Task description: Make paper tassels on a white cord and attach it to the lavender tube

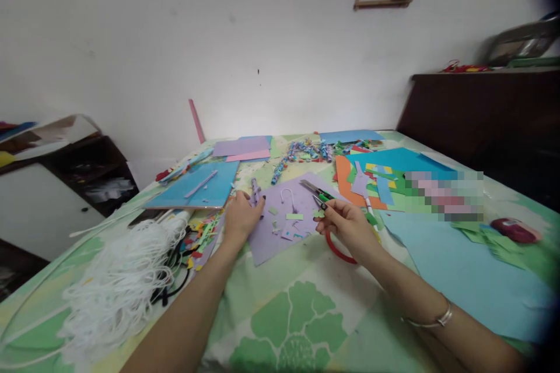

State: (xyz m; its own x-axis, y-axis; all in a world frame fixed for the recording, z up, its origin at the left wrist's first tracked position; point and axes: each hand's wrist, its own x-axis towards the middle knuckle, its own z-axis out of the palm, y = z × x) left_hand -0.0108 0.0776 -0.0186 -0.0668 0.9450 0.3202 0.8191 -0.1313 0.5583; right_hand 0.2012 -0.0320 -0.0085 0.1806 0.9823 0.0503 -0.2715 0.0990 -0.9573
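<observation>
My left hand [242, 214] is closed on a slim purple paper roll [256, 187] with darker bands, held upright over the left edge of a purple sheet [269, 245]. My right hand [345, 224] is closed on a small dark pointed tool [319, 202], its tip towards the upper left; its exact kind is unclear. A small green paper piece [318, 214] shows at the right fingertips. Just beyond lies a long-bladed tool [311, 187] with green on it. On the sheet are a white curled string [287, 192], a green strip [294, 217] and tiny scraps.
White cord [122, 280] is heaped on the left beside colourful scraps [203, 239]. A blue folder [196, 183] and decorated paper rolls [306, 151] lie further back. A red ring [339, 250] shows under my right hand. Light-blue paper [464, 280] covers the right side.
</observation>
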